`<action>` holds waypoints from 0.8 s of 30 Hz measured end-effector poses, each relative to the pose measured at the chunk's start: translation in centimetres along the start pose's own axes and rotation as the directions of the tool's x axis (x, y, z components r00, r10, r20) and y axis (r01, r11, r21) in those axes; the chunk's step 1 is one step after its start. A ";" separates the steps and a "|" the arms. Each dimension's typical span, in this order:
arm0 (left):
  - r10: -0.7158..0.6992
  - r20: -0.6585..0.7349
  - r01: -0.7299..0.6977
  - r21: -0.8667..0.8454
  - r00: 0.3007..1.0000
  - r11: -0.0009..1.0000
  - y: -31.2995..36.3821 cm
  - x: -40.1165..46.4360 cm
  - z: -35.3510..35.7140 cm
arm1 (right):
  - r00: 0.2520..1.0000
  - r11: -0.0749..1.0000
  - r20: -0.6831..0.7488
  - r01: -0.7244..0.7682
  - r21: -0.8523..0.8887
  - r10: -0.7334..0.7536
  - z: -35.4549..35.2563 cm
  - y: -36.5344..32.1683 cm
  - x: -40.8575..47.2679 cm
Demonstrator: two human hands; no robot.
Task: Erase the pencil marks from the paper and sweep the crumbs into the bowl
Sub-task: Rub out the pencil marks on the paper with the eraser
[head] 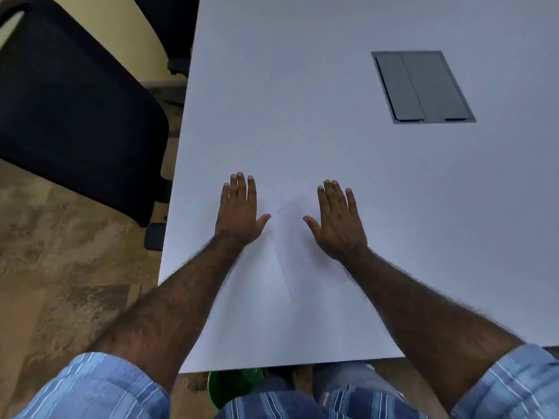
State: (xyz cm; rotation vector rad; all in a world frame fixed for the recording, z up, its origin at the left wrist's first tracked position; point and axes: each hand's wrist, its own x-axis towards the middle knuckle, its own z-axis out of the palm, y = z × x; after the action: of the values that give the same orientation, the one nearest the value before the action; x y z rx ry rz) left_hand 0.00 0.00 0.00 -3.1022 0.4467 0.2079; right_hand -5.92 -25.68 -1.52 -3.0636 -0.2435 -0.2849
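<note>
Paper [290, 252] lies faint on the white table [332, 116], between the two hands and partly under the right wrist. Left hand [239, 213] and right hand [340, 223] rest flat, palms down, fingers spread, holding nothing. Green bowl [233, 385] sits below the table edge, nearer the person than both hands.

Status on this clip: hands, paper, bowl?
Left hand and right hand flat, open, holding nothing. Paper between them, marks barely visible. Green bowl below the table edge. No eraser seen.
</note>
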 end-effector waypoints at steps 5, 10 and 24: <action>-0.092 0.072 0.096 -0.055 0.993 0.994 -0.2 -0.6 2.4 | 0.997 0.998 0.068 -0.031 0.056 0.027 2.2 0.0 -1.7; -0.168 0.155 0.185 -0.104 0.974 0.977 0.0 -0.4 3.9 | 0.997 0.990 0.069 -0.049 0.134 0.040 4.2 0.3 -3.0; -0.365 -0.088 0.308 -0.376 0.927 0.874 -0.3 -0.1 6.9 | 1.000 0.951 0.029 -0.006 0.310 -0.003 7.5 2.3 -5.2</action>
State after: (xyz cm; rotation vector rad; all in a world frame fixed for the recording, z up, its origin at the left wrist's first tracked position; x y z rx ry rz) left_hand -0.93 0.42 -6.78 -3.4945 -0.1665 0.0433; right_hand -9.27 -28.26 -10.00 -2.7572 -0.2593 -0.1810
